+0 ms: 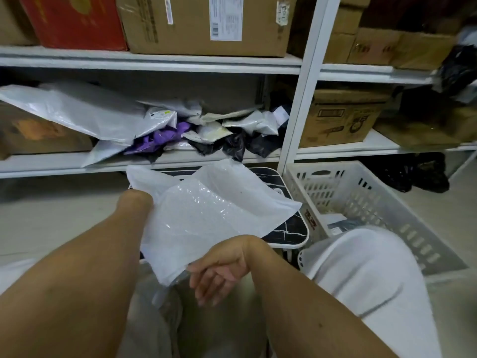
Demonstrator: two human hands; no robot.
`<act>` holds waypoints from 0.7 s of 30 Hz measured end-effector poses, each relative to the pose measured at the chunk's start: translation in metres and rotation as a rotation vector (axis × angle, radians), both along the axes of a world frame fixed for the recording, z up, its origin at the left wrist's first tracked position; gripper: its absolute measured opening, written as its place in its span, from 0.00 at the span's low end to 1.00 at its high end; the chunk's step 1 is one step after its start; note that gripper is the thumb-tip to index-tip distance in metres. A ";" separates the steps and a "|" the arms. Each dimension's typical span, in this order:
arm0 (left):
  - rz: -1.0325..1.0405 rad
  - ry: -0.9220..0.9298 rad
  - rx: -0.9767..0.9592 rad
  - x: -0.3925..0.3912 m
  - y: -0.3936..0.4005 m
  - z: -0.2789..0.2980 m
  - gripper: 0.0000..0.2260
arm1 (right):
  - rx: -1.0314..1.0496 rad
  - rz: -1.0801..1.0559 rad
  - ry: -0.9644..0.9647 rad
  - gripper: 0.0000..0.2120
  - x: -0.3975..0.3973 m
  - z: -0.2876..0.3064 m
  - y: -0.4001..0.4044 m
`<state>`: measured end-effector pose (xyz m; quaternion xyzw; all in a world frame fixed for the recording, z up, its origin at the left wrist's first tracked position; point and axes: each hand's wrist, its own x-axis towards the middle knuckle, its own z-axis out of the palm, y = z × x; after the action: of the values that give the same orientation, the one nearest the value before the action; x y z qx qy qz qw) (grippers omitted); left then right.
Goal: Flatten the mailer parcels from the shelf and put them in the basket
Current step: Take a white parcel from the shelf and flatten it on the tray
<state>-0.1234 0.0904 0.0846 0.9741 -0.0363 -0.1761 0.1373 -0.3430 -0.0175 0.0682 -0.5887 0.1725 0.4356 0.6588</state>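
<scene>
We see a white plastic mailer [206,215] lying mid-frame on a small black marble-patterned table [289,228]. It hides our left hand [144,200], grip unknown. Right hand [219,272] hangs relaxed, empty, at its near edge. White slotted plastic basket [361,202] stands right; crumpled mailers [206,135] crowd the white metal shelf [154,67] above.

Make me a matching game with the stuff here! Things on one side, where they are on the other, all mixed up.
Things:
1. white mailer
2. purple mailer
3. white basket
4. red box

Places:
A. on the top shelf, at the left
B. on the floor, right of the small dark table
C. lying over the small dark table
D. in the crumpled pile on the middle shelf

Pairs: 1-C, 2-D, 3-B, 4-A
</scene>
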 end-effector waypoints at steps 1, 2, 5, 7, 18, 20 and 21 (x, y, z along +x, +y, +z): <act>0.010 0.013 -0.014 0.017 0.001 -0.009 0.15 | 0.043 0.013 -0.035 0.15 0.011 0.003 -0.002; 0.031 0.002 -0.024 0.026 0.005 -0.008 0.15 | 0.078 -0.007 -0.078 0.17 0.020 0.007 -0.005; -0.031 -0.048 0.015 0.056 0.006 -0.012 0.14 | 0.106 -0.265 -0.193 0.17 0.053 0.014 -0.026; -0.165 -0.072 0.114 0.063 0.007 -0.015 0.15 | -0.001 -0.587 -0.249 0.13 0.073 0.012 -0.044; -0.290 0.142 0.228 0.124 0.023 -0.059 0.17 | -1.330 -0.462 0.049 0.14 0.098 -0.058 -0.099; -0.246 0.148 0.185 0.126 0.022 -0.061 0.17 | -1.288 -0.427 0.112 0.10 0.093 -0.065 -0.095; -0.216 0.137 0.159 0.124 0.020 -0.062 0.18 | -1.278 -0.410 0.135 0.10 0.091 -0.068 -0.094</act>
<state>0.0011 0.1100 0.0225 0.9580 -0.1174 -0.2583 0.0422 -0.2522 -0.1110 0.0004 -0.7895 0.5453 0.1500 0.2381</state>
